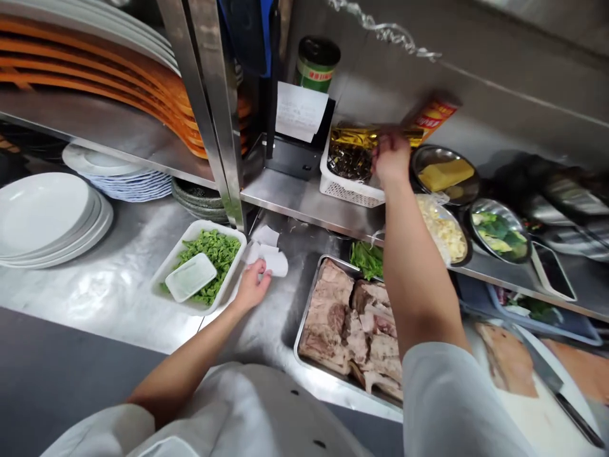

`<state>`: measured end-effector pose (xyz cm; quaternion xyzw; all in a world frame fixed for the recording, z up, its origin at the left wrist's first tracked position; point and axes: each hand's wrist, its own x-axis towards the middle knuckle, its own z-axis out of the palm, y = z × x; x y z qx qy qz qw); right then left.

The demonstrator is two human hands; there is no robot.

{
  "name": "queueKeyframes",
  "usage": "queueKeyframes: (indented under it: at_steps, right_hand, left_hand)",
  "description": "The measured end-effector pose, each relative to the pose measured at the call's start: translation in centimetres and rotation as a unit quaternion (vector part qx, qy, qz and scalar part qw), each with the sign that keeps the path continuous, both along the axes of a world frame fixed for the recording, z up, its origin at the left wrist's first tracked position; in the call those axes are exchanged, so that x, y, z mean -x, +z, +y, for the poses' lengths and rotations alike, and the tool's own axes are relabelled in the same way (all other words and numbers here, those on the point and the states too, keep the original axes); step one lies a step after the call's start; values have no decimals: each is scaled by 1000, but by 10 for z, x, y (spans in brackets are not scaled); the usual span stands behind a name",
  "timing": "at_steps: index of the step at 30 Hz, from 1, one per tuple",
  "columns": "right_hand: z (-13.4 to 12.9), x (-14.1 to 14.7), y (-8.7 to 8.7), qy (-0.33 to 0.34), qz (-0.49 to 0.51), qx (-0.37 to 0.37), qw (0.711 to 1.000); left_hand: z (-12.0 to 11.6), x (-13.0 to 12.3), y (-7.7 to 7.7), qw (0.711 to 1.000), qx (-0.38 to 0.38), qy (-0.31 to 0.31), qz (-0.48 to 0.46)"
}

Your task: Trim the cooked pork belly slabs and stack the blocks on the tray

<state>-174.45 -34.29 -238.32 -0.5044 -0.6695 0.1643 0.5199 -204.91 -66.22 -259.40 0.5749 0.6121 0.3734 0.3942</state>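
Observation:
My left hand (pixel 252 285) is over the steel counter, its fingers curled closed on the edge of a white paper slip (pixel 276 263). More slips lie against it. Close by on the left is a white tub (pixel 158 279) of chopped greens (pixel 223 254), with a small white plastic container (pixel 191 277) resting on them. My right hand (pixel 392 155) reaches up to the shelf and grips a shiny gold foil packet (pixel 352 136). The packet lies over a white basket (pixel 354 192) of dark, glossy pieces (pixel 349 162). My fingertips there are partly hidden.
A metal tray (pixel 297 346) of cooked meat slabs sits below my right arm. Bowls of food, a phone (pixel 552 270) and a red can (pixel 435 115) line the shelf. A knife (pixel 571 412) lies at right. Plates (pixel 45 212) are stacked left, beyond a steel post (pixel 214 95).

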Motion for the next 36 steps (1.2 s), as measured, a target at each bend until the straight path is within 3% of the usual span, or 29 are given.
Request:
queueKeyframes:
  at_steps: [3,5,7,10,12,14,18,23,27,29,32,34,36]
  right_hand:
    - [-62,20,13,30,200,-18,979]
    - [-129,41,12,103,243,-18,964]
    - [-204,64,2,151,234,63,959]
    - [-302,90,-16,231,207,159,937]
    - [-345,98,-20,277,172,185,927]
    - [-372,101,-15,306,114,193,925]
    - [-400,101,5,332,9,161,929]
    - [-418,119,19,319,-13,128,939]
    - [-422,133,17,291,21,164,942]
    - [-415,137,8,263,84,193,942]
    - [-390,138,-19,184,206,228,934]
    - [-366,136,-50,114,271,251,922]
    - [-343,134,-88,69,288,314,902]
  left_hand:
    - [-20,21,61,980,-87,1,-177]
    - [-33,35,98,960,-127,-7,-248]
    - [-47,45,128,946,-145,-23,-290]
    - [-67,55,157,927,-122,-42,-353]
    - [-78,58,169,912,-94,-49,-397]
    - [-88,59,178,900,-75,-59,-425]
    - [-106,57,189,889,-66,-82,-445]
    - [-121,55,197,898,-93,-88,-421]
    - [-122,53,183,916,-136,-78,-368]
    - [-121,50,164,938,-128,-93,-310]
    - [-123,45,129,970,-3,-134,-202]
    - [-128,43,110,969,69,-121,-202]
    - [-135,43,101,960,92,-92,-247]
